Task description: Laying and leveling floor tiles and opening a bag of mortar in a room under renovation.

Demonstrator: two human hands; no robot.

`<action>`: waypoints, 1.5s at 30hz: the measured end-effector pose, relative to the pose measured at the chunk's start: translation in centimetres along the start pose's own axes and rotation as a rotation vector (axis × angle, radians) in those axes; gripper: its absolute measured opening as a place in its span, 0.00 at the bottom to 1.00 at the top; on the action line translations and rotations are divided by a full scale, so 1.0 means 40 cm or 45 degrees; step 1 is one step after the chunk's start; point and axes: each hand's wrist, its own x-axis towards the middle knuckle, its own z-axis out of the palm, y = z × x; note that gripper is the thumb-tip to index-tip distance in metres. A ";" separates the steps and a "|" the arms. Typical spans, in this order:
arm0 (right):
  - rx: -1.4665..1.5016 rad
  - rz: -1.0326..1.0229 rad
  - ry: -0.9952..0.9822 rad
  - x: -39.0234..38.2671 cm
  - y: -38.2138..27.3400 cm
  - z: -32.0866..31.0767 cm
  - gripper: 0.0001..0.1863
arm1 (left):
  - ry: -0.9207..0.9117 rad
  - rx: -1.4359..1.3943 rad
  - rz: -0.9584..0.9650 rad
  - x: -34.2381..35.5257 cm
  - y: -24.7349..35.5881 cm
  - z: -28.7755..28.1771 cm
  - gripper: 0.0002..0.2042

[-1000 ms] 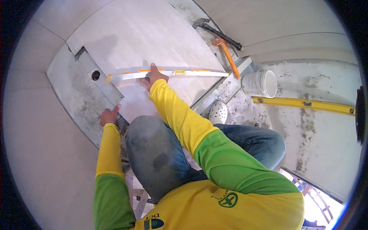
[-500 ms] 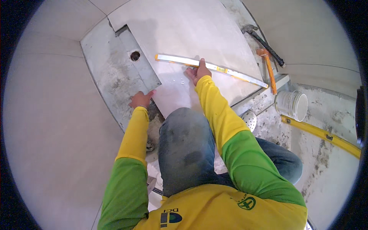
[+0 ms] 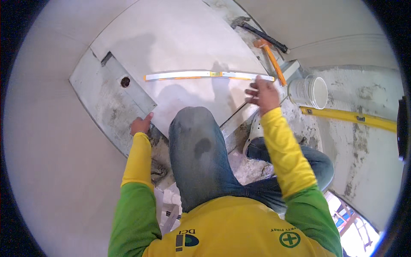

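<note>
A large pale floor tile [image 3: 184, 47] with a notched left edge lies on rough concrete, beside a grey strip with a round drain hole [image 3: 125, 82]. A slim silver level [image 3: 180, 75] with orange trim rests across the tile. My left hand [image 3: 141, 124] touches the notched tile edge, thumb apart from its bent fingers. My right hand [image 3: 262, 94] is raised just below the level's right end, open with its fingers spread and holding nothing. My bent denim knee [image 3: 195, 141] sits at the tile's near edge.
An orange hammer [image 3: 270, 58] and a dark hammer [image 3: 265, 36] lie at the tile's right. Beyond are a white bucket [image 3: 306, 92] and a long yellow level [image 3: 351, 116]. My white clog [image 3: 252, 130] is on the floor. Tiled walls [image 3: 51, 128] surround the space.
My right hand has let go of the silver level and moved right. The level now lies straighter across the tile. My left hand stays at the notched edge.
</note>
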 end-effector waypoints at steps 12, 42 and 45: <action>-0.596 -0.529 -0.047 -0.204 -0.290 -0.260 0.14 | -0.035 0.000 0.069 0.002 0.001 -0.002 0.45; -2.290 -0.985 -0.525 0.486 0.169 -0.091 0.12 | 0.038 0.152 0.070 -0.007 0.004 0.000 0.44; -2.225 -1.131 -0.645 0.459 0.166 -0.055 0.09 | 0.065 0.020 0.076 -0.030 0.010 -0.011 0.43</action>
